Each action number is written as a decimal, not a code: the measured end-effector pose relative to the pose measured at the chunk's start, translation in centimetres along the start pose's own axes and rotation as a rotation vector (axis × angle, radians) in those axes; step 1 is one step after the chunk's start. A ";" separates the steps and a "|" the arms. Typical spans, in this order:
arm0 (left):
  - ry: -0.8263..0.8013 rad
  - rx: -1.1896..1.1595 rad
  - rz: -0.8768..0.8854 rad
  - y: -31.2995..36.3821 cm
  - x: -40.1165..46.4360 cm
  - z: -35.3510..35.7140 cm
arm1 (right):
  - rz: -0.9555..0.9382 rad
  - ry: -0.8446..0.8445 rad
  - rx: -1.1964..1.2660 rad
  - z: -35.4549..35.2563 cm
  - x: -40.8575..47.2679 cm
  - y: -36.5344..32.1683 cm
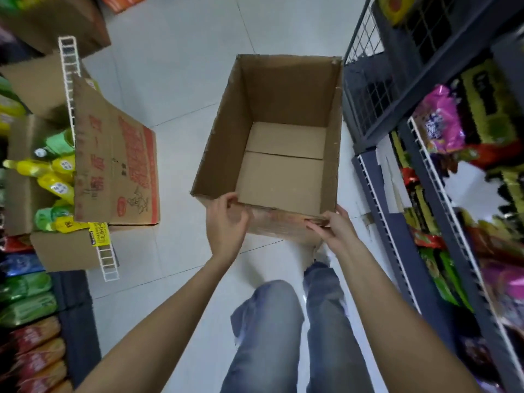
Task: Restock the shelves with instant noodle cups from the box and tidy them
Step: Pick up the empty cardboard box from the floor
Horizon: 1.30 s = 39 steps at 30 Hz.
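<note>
- The cardboard box (283, 154) stands open on the white tiled floor (175, 80) in the aisle, close against the dark wire-fronted shelving (397, 114) on the person's right. Its inside is bare: only the two bottom flaps and their seam show, and not one noodle cup.
- Both hands are on the near wall. The left hand (225, 222) pinches the top rim near the left corner, thumb over the edge. The right hand (333, 228) grips the rim at the right corner, fingers curled along it.
- No instant noodle cups can be made out anywhere; the packets on the right shelves are too blurred to name.
- By my reckoning the restocking is done and this is clearing the empty box away.
- To do it well, lift or drag with both hands level so the thin wall does not buckle, and ease it away from the shelving so the far corner does not snag on the wire grid.
- Mind the printed carton (116, 163) and the open case of yellow and green bottles (54, 177) on the left, and the person's own feet just under the box edge.
</note>
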<state>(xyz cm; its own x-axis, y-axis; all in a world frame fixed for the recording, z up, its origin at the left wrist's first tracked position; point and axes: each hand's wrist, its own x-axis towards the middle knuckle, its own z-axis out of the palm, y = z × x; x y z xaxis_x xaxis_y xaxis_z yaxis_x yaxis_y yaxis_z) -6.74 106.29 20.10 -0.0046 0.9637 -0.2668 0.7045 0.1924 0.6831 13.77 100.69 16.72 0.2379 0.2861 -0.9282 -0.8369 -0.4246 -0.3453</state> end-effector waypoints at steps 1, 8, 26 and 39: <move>-0.086 0.149 0.138 0.2 1.5 0.9 | 0.002 -0.005 -0.005 0.3 0.7 -1.7; -0.123 0.892 0.506 2.4 13.9 6.9 | -0.006 -0.050 -0.050 4.1 7.8 -11.5; -0.514 0.800 0.487 4.1 30.4 27.2 | 0.032 0.214 0.057 7.1 33.4 -24.4; -0.600 0.897 0.472 5.7 29.3 30.3 | 0.096 0.355 0.065 4.4 34.6 -24.7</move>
<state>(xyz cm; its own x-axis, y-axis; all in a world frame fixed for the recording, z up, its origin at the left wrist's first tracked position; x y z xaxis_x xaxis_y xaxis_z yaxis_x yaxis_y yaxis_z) 18.64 129.98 -4.43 0.5560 0.6173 -0.5565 0.7953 -0.5897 0.1405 40.45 124.85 -6.26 0.3029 -0.0730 -0.9502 -0.8908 -0.3762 -0.2550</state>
